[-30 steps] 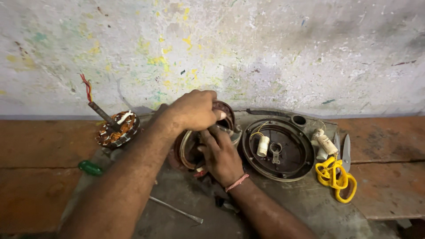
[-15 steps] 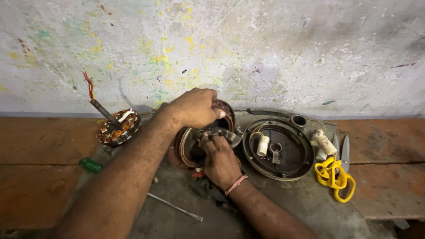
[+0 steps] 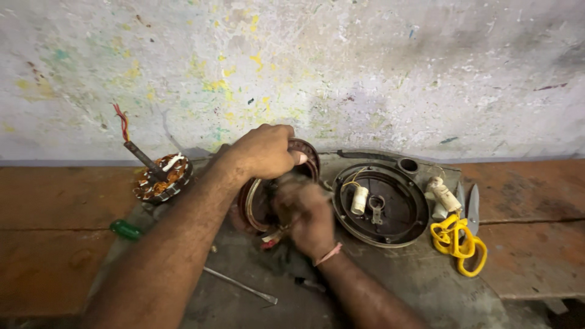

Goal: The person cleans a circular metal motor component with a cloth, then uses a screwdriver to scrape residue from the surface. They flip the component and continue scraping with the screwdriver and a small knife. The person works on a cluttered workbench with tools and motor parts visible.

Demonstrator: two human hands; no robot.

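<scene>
A: How many hands are at work, and on what?

B: Two, both the person's own. The left hand (image 3: 265,151) is clenched over the far rim of one round, dark brown metal motor shell (image 3: 256,204), which stands tilted on the desk (image 3: 548,256) near the middle of the scene. The right hand (image 3: 304,213) is blurred; it sits at the near right edge of that shell with its fingers curled, but I cannot tell what, if anything, it grips.

A: And the rest, counted?

B: One round black metal cover plate (image 3: 399,210) lies flat just right of the shell, with one small white cylinder (image 3: 360,200) on it. One copper-wound stator with a dark shaft and red wires (image 3: 159,175) sits to the left, well apart from the hands. One green-handled screwdriver (image 3: 125,229) lies near left, and one thin bare metal rod (image 3: 241,285) lies nearer still, under the left forearm. At the right are one bundle of yellow looped cord (image 3: 457,242), one white cloth-wrapped cylinder (image 3: 443,194) and one pair of grey metal scissors (image 3: 468,207).
</scene>
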